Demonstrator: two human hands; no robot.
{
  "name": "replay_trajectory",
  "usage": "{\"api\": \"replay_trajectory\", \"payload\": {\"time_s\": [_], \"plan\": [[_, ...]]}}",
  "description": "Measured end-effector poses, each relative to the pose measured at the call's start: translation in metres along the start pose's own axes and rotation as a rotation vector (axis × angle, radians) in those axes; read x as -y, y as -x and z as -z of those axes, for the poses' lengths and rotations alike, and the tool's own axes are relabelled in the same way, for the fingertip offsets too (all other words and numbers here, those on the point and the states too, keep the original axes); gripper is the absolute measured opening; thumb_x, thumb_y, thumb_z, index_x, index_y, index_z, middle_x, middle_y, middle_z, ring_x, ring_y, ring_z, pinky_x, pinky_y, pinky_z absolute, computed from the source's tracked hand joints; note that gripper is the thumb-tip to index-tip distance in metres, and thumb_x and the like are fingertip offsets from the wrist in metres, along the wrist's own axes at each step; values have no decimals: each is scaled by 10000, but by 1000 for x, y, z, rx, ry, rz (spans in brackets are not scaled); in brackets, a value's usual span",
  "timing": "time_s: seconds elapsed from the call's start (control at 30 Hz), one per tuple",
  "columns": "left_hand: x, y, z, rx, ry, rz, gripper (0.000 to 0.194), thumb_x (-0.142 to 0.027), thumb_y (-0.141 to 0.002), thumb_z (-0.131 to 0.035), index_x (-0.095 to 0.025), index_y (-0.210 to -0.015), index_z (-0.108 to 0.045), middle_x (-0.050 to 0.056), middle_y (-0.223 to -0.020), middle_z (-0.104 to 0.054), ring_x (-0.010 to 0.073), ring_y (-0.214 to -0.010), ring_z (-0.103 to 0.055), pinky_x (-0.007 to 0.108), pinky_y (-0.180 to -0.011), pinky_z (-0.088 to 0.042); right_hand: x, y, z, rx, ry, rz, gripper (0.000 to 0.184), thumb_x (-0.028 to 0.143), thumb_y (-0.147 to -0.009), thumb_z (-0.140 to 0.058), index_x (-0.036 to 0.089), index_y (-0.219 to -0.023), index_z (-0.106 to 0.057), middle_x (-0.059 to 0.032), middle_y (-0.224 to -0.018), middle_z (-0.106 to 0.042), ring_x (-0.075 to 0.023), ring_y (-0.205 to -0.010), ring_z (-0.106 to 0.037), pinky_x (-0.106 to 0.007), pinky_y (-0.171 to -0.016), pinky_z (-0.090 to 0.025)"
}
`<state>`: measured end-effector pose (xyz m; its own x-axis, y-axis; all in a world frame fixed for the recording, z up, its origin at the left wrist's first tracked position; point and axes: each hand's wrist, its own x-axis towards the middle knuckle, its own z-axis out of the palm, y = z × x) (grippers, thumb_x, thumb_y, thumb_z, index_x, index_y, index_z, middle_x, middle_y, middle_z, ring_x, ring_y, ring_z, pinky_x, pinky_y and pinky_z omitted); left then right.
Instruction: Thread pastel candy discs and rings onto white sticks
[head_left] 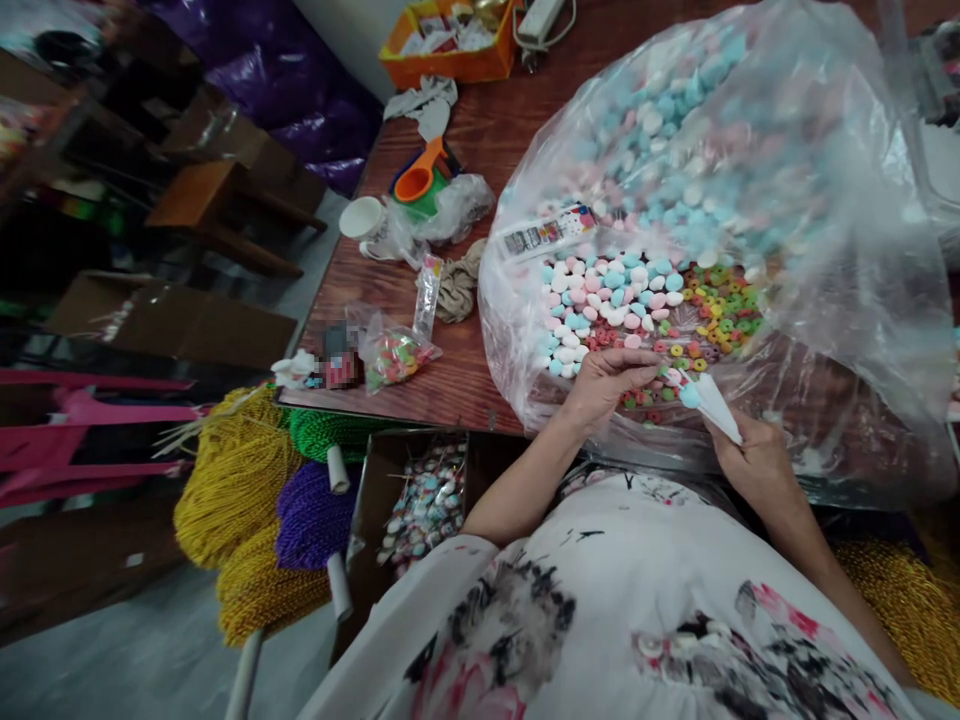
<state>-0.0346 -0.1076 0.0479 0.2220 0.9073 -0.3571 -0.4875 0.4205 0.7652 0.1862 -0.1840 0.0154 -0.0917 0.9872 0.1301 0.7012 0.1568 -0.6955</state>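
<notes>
While my left hand (600, 395) pinches at the near end of a short candy strand (688, 396), my right hand (757, 460) holds a white strip (716, 408) beside its other end. My left grip looks closed, thumb and fingertips together on the strand; my right grip is clamped on the strip. The strand hangs between my hands, just above the clear plastic (510, 330) on the bench (457, 390). I judge the step in hand to be handling small pieces at the strip's tip, and whatever the next move is, it calls for a light left pinch and a steady right hold. How the strand and strip join I cannot tell

Counting, I see two hands, one strip and one strand; its pieces are too small to number surely. The rounded sweets (615, 280) and ring sweets (720, 300) under my hands are too many to count. One printed packet (547, 232) lies at the pile's far left. Further left are one white cup (360, 218), one orange scoop (414, 183) and one small bag (397, 360) of colourful pieces, with one orange tray (450, 68) at the far edge. Below the bench's left end I count four cord bundles: two yellow (236, 480), one green (337, 432), one purple (315, 515)
</notes>
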Motion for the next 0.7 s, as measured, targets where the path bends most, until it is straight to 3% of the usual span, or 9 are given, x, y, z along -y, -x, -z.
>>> {"api": "replay_trajectory", "payload": {"time_s": [0.1, 0.23, 0.37, 0.43, 0.5, 0.57, 0.63, 0.7], "plan": [[2, 1, -1, 6, -7, -1, 376, -294, -482, -995, -160, -779, -808, 9, -796, -783, 128, -732, -720, 265, -739, -605, 1, 2, 0, -21, -21, 66, 271, 157, -851, -537, 197, -968, -778, -16, -680, -729, -164, -514, -618, -261, -547, -480], [7, 4, 0, 122, -12, 85, 413, -317, -507, -989, -161, -850, -819, 17, -826, -768, 128, -727, -696, 278, -722, -574, 3, 4, -3, -57, -83, 201, 343, 82, -799, -513, 219, -976, -773, 3, -692, -715, -164, -550, -628, -269, -599, -511], [19, 8, -3, 228, -55, 89, 399, -393, -578, -963, -171, -877, -821, 33, -906, -739, 115, -745, -651, 272, -712, -513, 0, 9, -8, -117, -121, 248, 296, 94, -805, -545, 198, -978, -762, 25, -615, -638, -136, -478, -536, -263, -535, -452], [30, 7, -10, 275, -120, 4, 411, -456, -596, -948, -168, -861, -820, 42, -896, -712, 124, -784, -629, 290, -762, -501, -3, 12, -10, -173, -115, 220, 142, 135, -830, -599, 187, -811, -730, 40, -532, -549, -113, -430, -451, -258, -489, -385], [43, 4, -20, 305, -206, -130, 447, -516, -592, -938, -173, -854, -819, 50, -894, -685, 150, -859, -615, 313, -839, -497, -6, 14, -10, -207, -103, 152, 219, 185, -864, -622, 190, -645, -639, 39, -484, -491, -105, -420, -414, -264, -474, -337], [50, 2, -27, 320, -302, -261, 454, -575, -649, -890, -183, -865, -819, 59, -887, -672, 173, -908, -605, 327, -889, -496, -9, 14, -10, -215, -88, 78, 298, 238, -893, -621, 193, -599, -595, 30, -475, -489, -110, -429, -420, -272, -481, -323], [47, 2, -25, 320, -448, -367, 425, -561, -751, -826, -194, -964, -817, 69, -908, -681, 177, -908, -609, 323, -883, -505, -13, 13, -6, -242, -80, 13, 292, 282, -901, -636, 188, -625, -619, 21, -494, -516, -118, -454, -449, -277, -509, -343], [30, 6, -10, 265, -638, -454, 392, -474, -837, -777, -211, -1127, -782, 74, -971, -697, 160, -863, -618, 299, -817, -515, -19, 13, 0, -298, -84, -52, 293, 322, -889, -673, 183, -634, -633, 11, -531, -551, -125, -492, -485, -282, -545, -370]]}}
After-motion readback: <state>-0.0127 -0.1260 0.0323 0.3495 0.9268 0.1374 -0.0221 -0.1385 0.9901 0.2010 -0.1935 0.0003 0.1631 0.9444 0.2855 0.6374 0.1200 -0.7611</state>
